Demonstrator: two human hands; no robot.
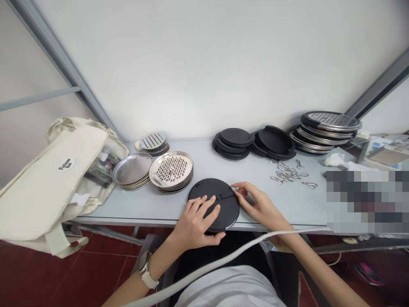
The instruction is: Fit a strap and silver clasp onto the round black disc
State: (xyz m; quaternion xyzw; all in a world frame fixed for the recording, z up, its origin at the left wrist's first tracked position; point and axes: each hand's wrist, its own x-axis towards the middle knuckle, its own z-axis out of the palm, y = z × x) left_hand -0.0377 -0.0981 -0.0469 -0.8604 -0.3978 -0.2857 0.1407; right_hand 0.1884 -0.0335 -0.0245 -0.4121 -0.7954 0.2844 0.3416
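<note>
A round black disc (228, 213), likely a plastic grater cover, lies at the table's front edge, slightly overhanging it. Across its top rests my left hand (198, 219), fingers spread flat and thumb stretched along the near rim. My right hand (255, 202) is at the disc's right rim, where thumb and forefinger pinch a small silvery wire clip (234, 189) beside a raised black strap or slot (225, 194). The fingertips partly hide the clip. Loose metal wire clips (286, 172) are scattered on the table beyond my right hand.
Stacked metal grater discs (171, 169) and plain metal plates (133, 169) stand left, smaller grater discs (153, 142) behind. Black discs (234, 138), black holders (276, 140) and assembled graters (332, 121) line the back. A cream bag (47, 179) sits left; a white cable (230, 256) crosses my lap.
</note>
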